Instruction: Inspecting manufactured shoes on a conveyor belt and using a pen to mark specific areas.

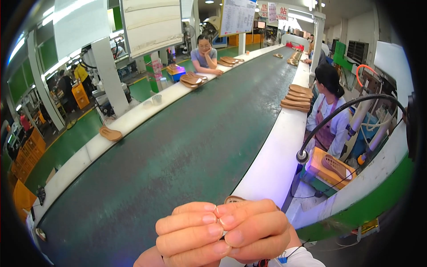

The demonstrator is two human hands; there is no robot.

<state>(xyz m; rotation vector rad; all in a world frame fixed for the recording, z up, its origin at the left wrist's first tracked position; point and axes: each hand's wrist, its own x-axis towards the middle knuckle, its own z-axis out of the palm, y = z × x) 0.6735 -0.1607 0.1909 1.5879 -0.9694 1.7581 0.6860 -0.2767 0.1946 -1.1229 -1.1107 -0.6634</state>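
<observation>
My left hand (189, 231) and my right hand (260, 229) meet fingertip to fingertip at the lower middle, close to me. The fingers of both are curled and pressed together. Whatever they pinch, if anything, is too small or too hidden to make out. Just behind my right hand, a brown shoe sole (233, 199) shows its edge on the white ledge (262, 178); my fingers cover the rest of it.
A green conveyor belt (178, 147) runs away from me between white ledges. Soles are stacked (297, 98) on the right, with a single sole (110, 133) at left. One person (328, 107) sits at right, another (204, 55) across the belt. A black flexible lamp arm (351, 104) arches at right.
</observation>
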